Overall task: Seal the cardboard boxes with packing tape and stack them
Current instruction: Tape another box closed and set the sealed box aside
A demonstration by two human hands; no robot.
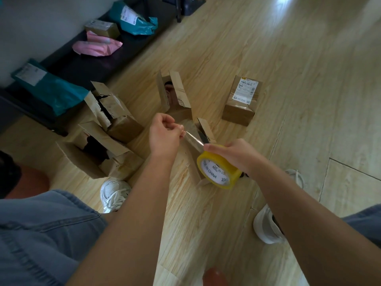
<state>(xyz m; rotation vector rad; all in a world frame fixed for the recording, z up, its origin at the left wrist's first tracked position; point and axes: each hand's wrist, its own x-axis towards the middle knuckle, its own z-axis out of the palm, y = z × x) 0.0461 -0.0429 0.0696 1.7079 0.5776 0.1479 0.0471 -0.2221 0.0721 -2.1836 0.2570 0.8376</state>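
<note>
My right hand [233, 154] grips a yellow roll of packing tape [218, 168] above the wooden floor. My left hand [165, 134] pinches the free end of a clear tape strip [194, 139] pulled out from the roll. Under the strip stands an open cardboard box [203, 129], partly hidden by my hands. Behind it is another open box [174, 93] with raised flaps. Two torn open boxes, one [112, 112] behind the other [99, 153], sit to the left. A closed box with a shipping label [242, 100] stands to the right.
A dark bench [86, 62] along the wall holds teal mailer bags [134, 19], a pink bag [97, 45] and a small box [103, 27]. My white shoes, one [114, 193] on the left and one [268, 226] on the right, rest on the floor near the boxes.
</note>
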